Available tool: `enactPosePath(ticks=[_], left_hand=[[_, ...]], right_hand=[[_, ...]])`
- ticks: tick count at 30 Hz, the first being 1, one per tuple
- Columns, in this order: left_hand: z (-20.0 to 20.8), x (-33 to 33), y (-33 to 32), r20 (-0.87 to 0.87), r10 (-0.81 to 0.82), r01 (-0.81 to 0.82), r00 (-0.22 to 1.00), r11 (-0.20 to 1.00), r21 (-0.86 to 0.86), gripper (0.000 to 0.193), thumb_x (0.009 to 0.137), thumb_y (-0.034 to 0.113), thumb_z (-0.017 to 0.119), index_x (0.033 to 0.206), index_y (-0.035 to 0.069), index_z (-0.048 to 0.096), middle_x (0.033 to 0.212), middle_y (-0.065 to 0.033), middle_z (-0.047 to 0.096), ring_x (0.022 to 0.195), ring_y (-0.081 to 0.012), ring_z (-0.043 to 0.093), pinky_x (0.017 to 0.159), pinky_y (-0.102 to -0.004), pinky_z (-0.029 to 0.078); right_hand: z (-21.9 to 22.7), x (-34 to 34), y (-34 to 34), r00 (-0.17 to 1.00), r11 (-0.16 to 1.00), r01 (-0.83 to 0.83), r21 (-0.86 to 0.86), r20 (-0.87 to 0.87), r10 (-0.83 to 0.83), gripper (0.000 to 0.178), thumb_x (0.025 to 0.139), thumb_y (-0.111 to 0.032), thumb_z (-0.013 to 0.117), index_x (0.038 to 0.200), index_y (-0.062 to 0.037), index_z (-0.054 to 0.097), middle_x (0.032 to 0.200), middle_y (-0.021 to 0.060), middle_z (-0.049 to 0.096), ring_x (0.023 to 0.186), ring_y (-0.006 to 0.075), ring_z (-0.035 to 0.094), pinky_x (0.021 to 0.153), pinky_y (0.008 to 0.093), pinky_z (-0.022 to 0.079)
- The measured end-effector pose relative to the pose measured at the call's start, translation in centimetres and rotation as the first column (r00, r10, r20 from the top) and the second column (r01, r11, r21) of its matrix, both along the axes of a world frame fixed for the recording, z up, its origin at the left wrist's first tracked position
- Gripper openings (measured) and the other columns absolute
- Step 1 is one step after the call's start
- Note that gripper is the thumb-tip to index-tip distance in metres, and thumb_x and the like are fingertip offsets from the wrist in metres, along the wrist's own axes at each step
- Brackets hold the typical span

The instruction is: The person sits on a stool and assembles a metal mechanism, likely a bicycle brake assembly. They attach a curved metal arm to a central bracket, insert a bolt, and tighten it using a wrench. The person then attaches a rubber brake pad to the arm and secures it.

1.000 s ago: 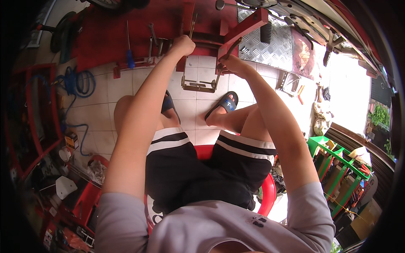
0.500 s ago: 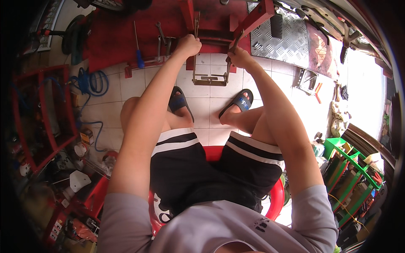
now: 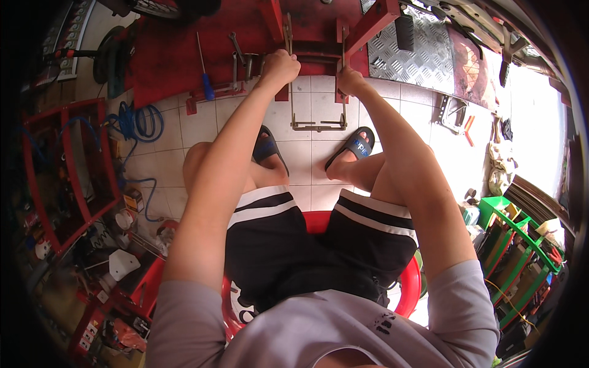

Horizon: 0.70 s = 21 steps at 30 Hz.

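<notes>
One side of the metal frame (image 3: pixel 319 128) had swung straighter. Fingers of the left hand (image 3: pixel 280 69) and right hand (image 3: pixel 351 82) gripped its sides.

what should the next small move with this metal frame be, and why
Probably shift both hands together in one small, even motion: the left hand holds one side of the metal frame, the right hand the other, and its sides join at the bottom, so moving one alone could skew it.

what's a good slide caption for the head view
Left hand and right hand grip opposite sides of a U-shaped metal frame near a red platform.
</notes>
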State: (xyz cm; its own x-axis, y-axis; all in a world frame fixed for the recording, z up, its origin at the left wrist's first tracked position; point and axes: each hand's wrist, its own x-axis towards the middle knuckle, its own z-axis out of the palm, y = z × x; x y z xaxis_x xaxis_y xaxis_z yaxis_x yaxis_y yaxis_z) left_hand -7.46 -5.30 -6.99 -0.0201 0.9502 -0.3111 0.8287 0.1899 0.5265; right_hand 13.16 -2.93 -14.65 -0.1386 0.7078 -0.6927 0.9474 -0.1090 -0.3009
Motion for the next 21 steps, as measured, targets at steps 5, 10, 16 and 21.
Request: enactPosePath(ticks=[5,10,16,21], left_hand=[[-0.1,-0.9,-0.2,-0.167,-0.239,0.242,0.957,0.970,0.001,0.024,0.083,0.012,0.049,0.077,0.000,0.069,0.083,-0.0192,0.067,0.079,-0.0332,0.066,0.063,-0.0440,0.053],[1.6,-0.6,0.3,0.059,-0.020,0.036,0.998,0.959,-0.282,0.027,0.080,0.012,0.045,0.074,-0.002,0.067,0.075,-0.0168,0.067,0.058,-0.0279,0.065,0.058,-0.0388,0.054],[4.4,-0.9,-1.2,0.200,0.100,-0.019,0.975,0.929,-0.370,0.035,0.082,0.016,0.039,0.072,-0.007,0.063,0.068,-0.0184,0.065,0.048,-0.0258,0.062,0.055,-0.0358,0.053],[4.0,-1.8,-1.6,0.200,0.071,-0.003,0.977,0.948,-0.318,0.048,0.093,0.030,0.035,0.079,-0.008,0.061,0.068,-0.0180,0.066,0.048,-0.0256,0.062,0.054,-0.0361,0.053]], right_hand=[[4.1,-2.0,-1.6,0.980,0.973,0.190,-0.135,-0.037,-0.196,0.035,0.082,-0.009,0.043,0.112,0.0080,0.044,0.080,0.0199,0.067,0.065,0.0266,0.069,0.053,0.0355,0.055],[5.6,-1.7,-1.8,0.988,0.930,0.125,-0.345,-0.045,-0.149,0.028,0.081,-0.010,0.039,0.097,0.0077,0.054,0.076,0.0153,0.067,0.056,0.0229,0.066,0.045,0.0343,0.051],[6.1,-1.7,-3.0,0.997,0.871,0.058,-0.488,-0.008,-0.071,0.031,0.082,-0.015,0.035,0.092,0.0060,0.056,0.076,0.0152,0.067,0.050,0.0192,0.061,0.039,0.0296,0.043],[6.7,-2.0,-3.3,0.991,0.796,0.129,-0.591,0.048,-0.124,0.032,0.081,-0.016,0.035,0.096,0.0062,0.053,0.078,0.0160,0.066,0.050,0.0193,0.061,0.037,0.0294,0.041]])
